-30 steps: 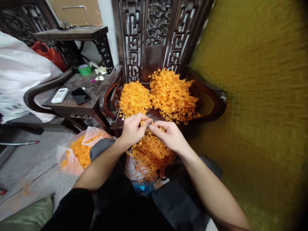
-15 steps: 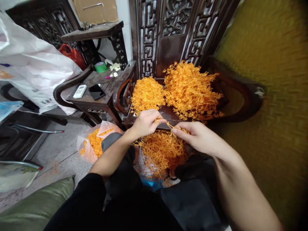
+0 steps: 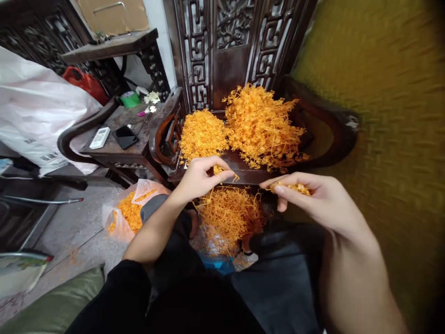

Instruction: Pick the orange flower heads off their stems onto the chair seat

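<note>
My left hand (image 3: 201, 178) pinches a small orange artificial flower stem (image 3: 236, 177) between thumb and fingers, with more orange bits in its curl. Apart from it, to the right, my right hand (image 3: 313, 192) is closed loosely round several orange artificial flower pieces (image 3: 298, 188). Beneath both hands, between the knees, lies a heap of thin, tangled orange stems (image 3: 231, 213). On the dark wooden chair seat (image 3: 248, 175) just beyond are a low pile of orange flower heads (image 3: 203, 134) and a larger bundle of flowered stems (image 3: 262, 127).
A pinkish plastic bag (image 3: 118, 227) with orange pieces stands on the floor at left. A side table (image 3: 139, 123) bears a phone (image 3: 125, 137), a white device (image 3: 100, 138) and green tape (image 3: 130, 99). The chair's curved armrest (image 3: 344, 139) rises at right.
My hands have drawn apart, the right one moving right; the strand that ran between them no longer links them. The view has shifted slightly to the right.
</note>
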`<state>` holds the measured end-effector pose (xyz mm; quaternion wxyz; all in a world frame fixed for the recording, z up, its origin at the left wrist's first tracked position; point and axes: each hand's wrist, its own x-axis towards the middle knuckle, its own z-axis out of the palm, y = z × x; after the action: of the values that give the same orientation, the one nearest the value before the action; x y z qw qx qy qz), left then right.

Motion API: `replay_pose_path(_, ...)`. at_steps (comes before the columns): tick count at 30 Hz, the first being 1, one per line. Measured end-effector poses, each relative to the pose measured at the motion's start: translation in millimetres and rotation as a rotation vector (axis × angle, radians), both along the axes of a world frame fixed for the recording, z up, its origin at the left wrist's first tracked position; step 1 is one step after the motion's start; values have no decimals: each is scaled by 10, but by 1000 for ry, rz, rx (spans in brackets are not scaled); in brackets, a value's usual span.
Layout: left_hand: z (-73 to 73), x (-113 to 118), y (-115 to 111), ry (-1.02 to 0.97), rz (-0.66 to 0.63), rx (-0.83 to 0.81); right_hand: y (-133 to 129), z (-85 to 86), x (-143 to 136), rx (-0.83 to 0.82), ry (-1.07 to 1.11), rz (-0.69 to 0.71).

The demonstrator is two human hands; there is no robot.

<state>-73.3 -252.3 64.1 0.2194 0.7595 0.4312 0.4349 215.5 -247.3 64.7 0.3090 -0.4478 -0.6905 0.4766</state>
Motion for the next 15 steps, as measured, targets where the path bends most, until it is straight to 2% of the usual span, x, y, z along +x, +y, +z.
replay_pose_path(4,26,86,9,-79,-78,-125,-44,51,-71,38,21,11)
replay_pose_path(8,-76,174,50,-63,-75,-239,-110,76,-278,283,33,-3)
replay_pose_path(12,-188,309,69,71,-56,-132,-189,17,-637,569,-94,-64)
replay_pose_path(15,-222,364,37,161,18,-35,-201,-67,-771,645,-190,-126)
